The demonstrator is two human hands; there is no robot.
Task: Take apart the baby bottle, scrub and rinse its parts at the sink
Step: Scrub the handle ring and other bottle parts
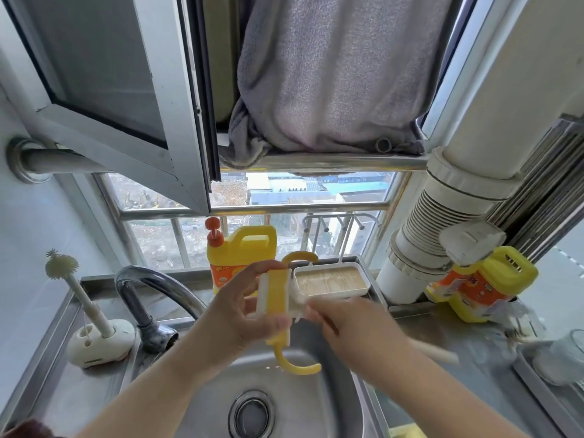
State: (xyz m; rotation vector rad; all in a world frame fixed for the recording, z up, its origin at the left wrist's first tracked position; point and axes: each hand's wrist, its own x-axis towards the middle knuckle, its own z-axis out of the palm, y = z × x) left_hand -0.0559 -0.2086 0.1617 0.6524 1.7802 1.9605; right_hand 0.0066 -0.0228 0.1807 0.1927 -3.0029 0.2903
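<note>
I have the yellow handle collar (pixel 278 298) of the baby bottle up over the sink (pixel 335 403), at the centre of the frame, and that tells me the dismantling is at least partly done — the collar is off the bottle body. My left hand (pixel 243 314) grips it, fingers curled round the ring with the thumb at the front; one curved handle sticks up at the top, the other hangs down toward the basin. My right hand (pixel 347 327) holds a pale brush handle (pixel 436 352), fingers closed round it, the working end pushed in at the collar. It is blurred there, so I cannot say whether bristles or a sponge tip are doing the work.

So I judge this to be the scrubbing stage for one part. No water is falling from the tap (pixel 151 289), left of centre, so rinsing of this piece looks yet to be done. At the right edge of the frame a clear glass-like vessel (pixel 568 349) stands on the steel table (pixel 458 343) — possibly the bottle body, though I cannot be sure. I see no teat or cap anywhere.

The yellow detergent jug (pixel 243 251) stands on the ledge behind my hands, and a spare bottle brush (pixel 79 292) stands upright in its holder at the left.
</note>
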